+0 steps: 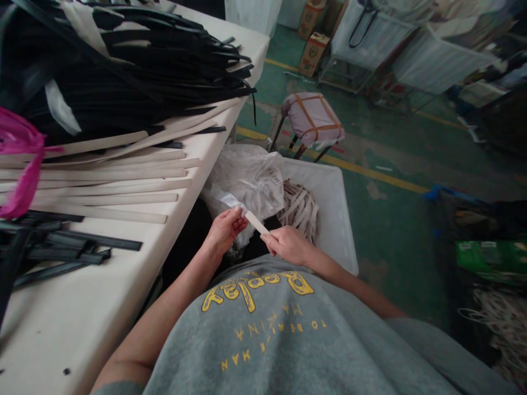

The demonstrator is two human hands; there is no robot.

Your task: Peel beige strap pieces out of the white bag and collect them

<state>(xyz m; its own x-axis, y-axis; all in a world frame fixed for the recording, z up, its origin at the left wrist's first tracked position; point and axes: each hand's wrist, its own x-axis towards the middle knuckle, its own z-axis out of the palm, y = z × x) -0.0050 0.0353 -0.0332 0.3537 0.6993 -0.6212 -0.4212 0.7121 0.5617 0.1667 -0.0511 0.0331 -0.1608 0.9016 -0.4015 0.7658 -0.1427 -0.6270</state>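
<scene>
A short cream strap [256, 221] runs between both my hands, just above my lap. My left hand [223, 230] pinches its upper end with closed fingers. My right hand [288, 244] is closed round its lower end. Right behind the hands stands a white bin [335, 208] holding a crumpled clear plastic bag [247, 178] and a bundle of cream straps [300, 208]. On the white table [82, 307] to my left lie long cream straps [102, 189] side by side and black straps [61, 247] nearer me.
A tall heap of black straps [135, 66] fills the far end of the table, with a pink plastic bag [20, 159] at the left edge. A padded stool [312, 118] stands on the green floor beyond the bin. Cardboard boxes [313, 52] and white-draped racks [411, 49] line the back.
</scene>
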